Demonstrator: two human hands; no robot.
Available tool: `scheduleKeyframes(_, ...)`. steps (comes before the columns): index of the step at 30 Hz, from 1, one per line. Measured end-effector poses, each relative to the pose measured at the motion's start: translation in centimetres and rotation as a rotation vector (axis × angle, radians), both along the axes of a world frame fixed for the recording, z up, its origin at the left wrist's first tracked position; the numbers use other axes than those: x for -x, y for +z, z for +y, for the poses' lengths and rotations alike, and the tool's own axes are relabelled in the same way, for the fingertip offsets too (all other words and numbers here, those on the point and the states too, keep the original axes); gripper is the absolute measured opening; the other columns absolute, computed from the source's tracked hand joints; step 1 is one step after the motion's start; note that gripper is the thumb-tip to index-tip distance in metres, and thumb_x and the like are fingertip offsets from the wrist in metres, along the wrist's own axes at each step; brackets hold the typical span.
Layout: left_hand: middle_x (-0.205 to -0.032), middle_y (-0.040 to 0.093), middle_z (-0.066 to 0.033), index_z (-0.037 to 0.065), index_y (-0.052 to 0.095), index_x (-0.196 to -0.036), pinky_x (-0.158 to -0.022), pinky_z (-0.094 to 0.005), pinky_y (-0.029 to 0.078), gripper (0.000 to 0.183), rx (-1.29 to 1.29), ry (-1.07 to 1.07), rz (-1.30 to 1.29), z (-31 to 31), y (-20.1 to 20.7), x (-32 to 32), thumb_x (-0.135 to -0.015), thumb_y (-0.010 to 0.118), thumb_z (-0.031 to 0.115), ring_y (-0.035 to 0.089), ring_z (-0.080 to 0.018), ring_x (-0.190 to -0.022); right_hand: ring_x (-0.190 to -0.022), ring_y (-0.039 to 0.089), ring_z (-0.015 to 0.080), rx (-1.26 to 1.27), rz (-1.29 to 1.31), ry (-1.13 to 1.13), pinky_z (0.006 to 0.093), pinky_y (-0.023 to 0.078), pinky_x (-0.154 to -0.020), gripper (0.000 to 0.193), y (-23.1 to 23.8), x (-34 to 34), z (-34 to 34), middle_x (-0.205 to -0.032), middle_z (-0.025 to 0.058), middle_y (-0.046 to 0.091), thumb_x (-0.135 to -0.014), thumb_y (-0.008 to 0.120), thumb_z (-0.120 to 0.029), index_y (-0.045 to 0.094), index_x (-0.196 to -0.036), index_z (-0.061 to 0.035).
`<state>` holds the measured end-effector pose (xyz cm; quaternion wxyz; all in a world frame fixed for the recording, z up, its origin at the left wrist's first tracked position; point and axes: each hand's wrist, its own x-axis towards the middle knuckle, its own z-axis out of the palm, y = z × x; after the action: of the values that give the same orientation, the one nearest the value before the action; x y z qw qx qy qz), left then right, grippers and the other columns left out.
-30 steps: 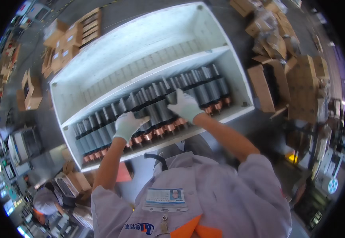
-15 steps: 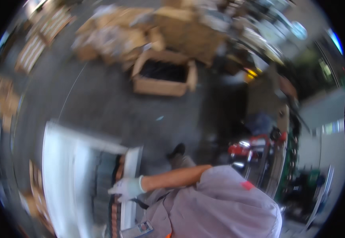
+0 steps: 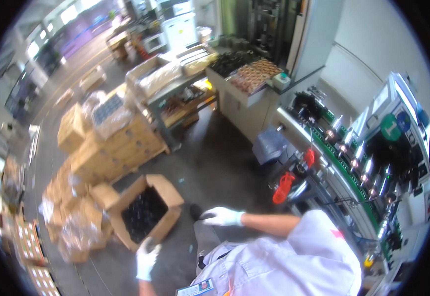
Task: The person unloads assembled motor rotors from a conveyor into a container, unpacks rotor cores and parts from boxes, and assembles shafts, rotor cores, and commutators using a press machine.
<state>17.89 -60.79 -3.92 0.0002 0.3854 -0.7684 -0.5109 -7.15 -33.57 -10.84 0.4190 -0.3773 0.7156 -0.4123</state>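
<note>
Both my hands wear white gloves. My left hand (image 3: 147,260) is open beside the near corner of an open cardboard box (image 3: 171,219), its fingers pointing up toward the box wall; whether they touch it I cannot tell. Many small black parts (image 3: 145,213) fill the box, which stands on the floor with its flaps folded out. My right hand (image 3: 221,216) hangs over my leg to the right of the box, fingers stretched out and nothing visible in them.
Stacked cartons (image 3: 111,148) stand beyond the box, with clear plastic bags (image 3: 80,232) near them. A workbench (image 3: 242,89) holds dark and copper-coloured parts. On the right runs a green-edged machine line (image 3: 343,175) with red pieces (image 3: 284,187) at its side.
My view has swung to the right. The white-framed unit with a copper-coloured strip, which one gloved hand was at, is out of view. Both hands now show near the black-parts box.
</note>
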Motion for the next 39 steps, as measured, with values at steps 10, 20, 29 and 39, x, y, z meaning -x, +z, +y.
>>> scheduleKeyframes(10, -0.105, 0.074, -0.0098, -0.001, 0.067, -0.122, -0.081, -0.0293, 0.054, 0.039, 0.270, -0.918, 0.520, 1.2, 1.6, 54.7, -0.090, 0.072, 0.021, 0.067, -0.0138, -0.088, -0.087, 0.065, 0.0117, 0.322, -0.477, -1.067, 0.0273, 0.054, -0.077, 0.041, 2.4, 19.5, 2.2, -0.108, 0.0046, 0.068, -0.098, 0.064, -0.026, 0.062, -0.130, -0.0014)
scheduleKeyframes(20, -0.090, 0.064, -0.0129, 0.016, 0.066, -0.110, -0.069, -0.0453, 0.052, 0.024, 0.749, -1.458, 0.856, 14.9, 0.0, 85.2, -0.088, 0.068, 0.027, 0.067, -0.0319, -0.084, -0.087, 0.066, 0.0121, 0.280, -0.363, -1.461, 0.0271, 0.054, -0.078, 0.041, 3.3, 30.6, 2.7, -0.105, 0.0065, 0.070, -0.099, 0.065, -0.023, 0.060, -0.132, -0.0005)
scheduleKeyframes(29, -0.095, 0.067, -0.0177, 0.009, 0.073, -0.095, -0.083, -0.0453, 0.053, 0.026, 0.554, -2.089, 0.467, 18.1, 0.7, 94.3, -0.084, 0.070, 0.032, 0.067, -0.0369, -0.092, -0.091, 0.068, 0.0125, 0.473, -0.301, -1.633, 0.0277, 0.056, -0.080, 0.034, 9.2, 47.4, 6.9, -0.110, 0.0072, 0.070, -0.101, 0.061, -0.016, 0.060, -0.131, -0.0004)
scheduleKeyframes(39, -0.096, 0.074, -0.0034, 0.000, 0.071, -0.109, -0.061, -0.0223, 0.046, 0.031, -0.471, -1.528, 0.139, 10.6, 5.6, 108.0, -0.096, 0.069, 0.028, 0.056, -0.0063, -0.068, -0.138, 0.047, 0.0278, 0.125, 0.514, -1.603, 0.0362, 0.042, -0.110, 0.094, 9.6, 85.5, 10.4, -0.151, 0.0239, 0.044, -0.082, 0.081, -0.030, 0.029, -0.155, -0.0004)
